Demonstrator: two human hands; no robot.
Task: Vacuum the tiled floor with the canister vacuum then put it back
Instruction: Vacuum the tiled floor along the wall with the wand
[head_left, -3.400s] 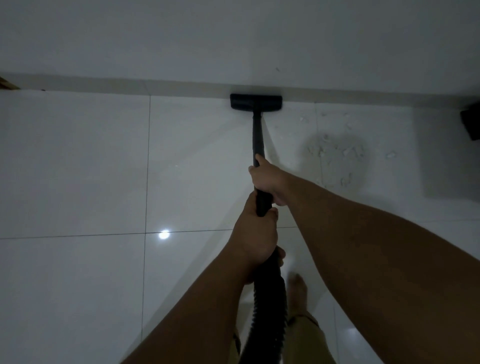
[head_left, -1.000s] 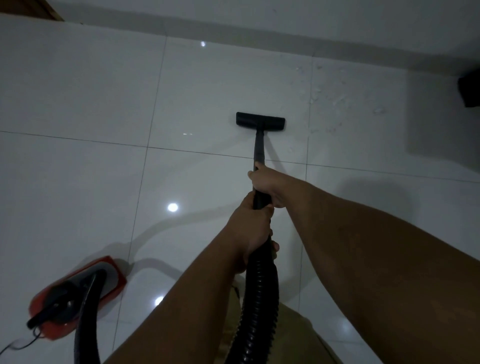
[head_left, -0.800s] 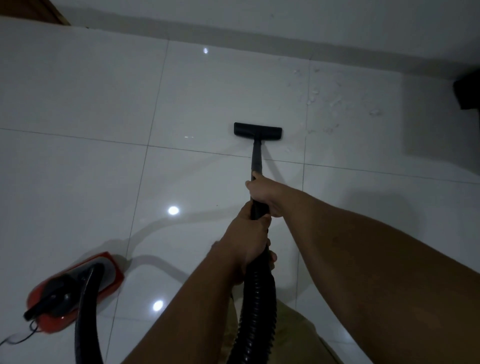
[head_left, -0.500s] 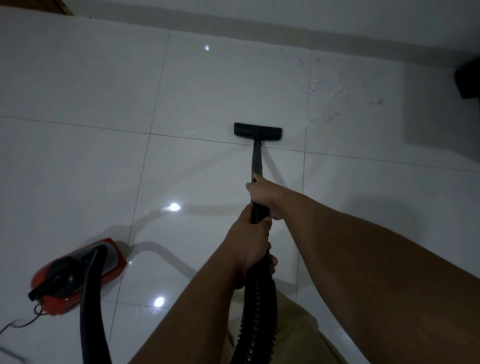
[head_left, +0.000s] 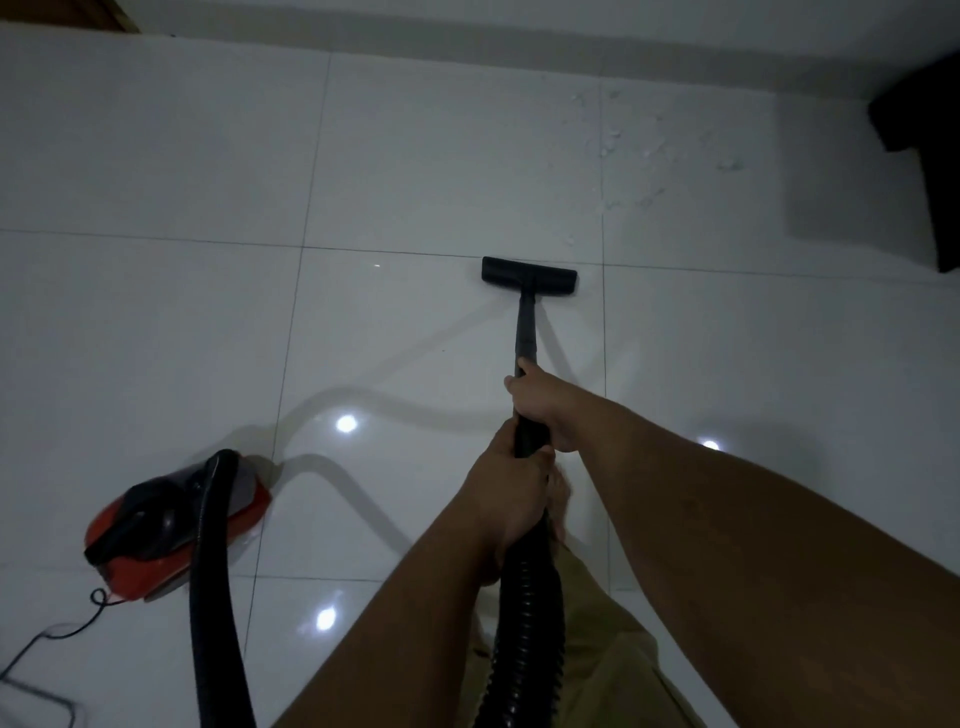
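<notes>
I hold a black vacuum wand (head_left: 525, 332) in both hands. My right hand (head_left: 540, 397) grips it higher up the tube. My left hand (head_left: 511, 488) grips it just behind, where the ribbed black hose (head_left: 527, 634) begins. The flat black floor nozzle (head_left: 529, 275) lies on the glossy white tiles (head_left: 171, 338), just below a grout line. The red and black canister (head_left: 176, 530) sits on the floor at lower left, and its hose (head_left: 213, 597) loops toward me. Small white scraps (head_left: 618, 140) are scattered on the tiles beyond the nozzle, to its right.
A white wall with a skirting strip (head_left: 519, 36) runs along the top. A dark piece of furniture (head_left: 930, 156) stands at the upper right. The canister's thin black cord (head_left: 67, 629) trails over the floor at lower left. My foot (head_left: 558, 499) stands below the wand.
The nozzle has been drawn back from the wall toward me, across a grout line. The view has shifted, and the canister has come into sight at lower left. Both hands keep their hold.
</notes>
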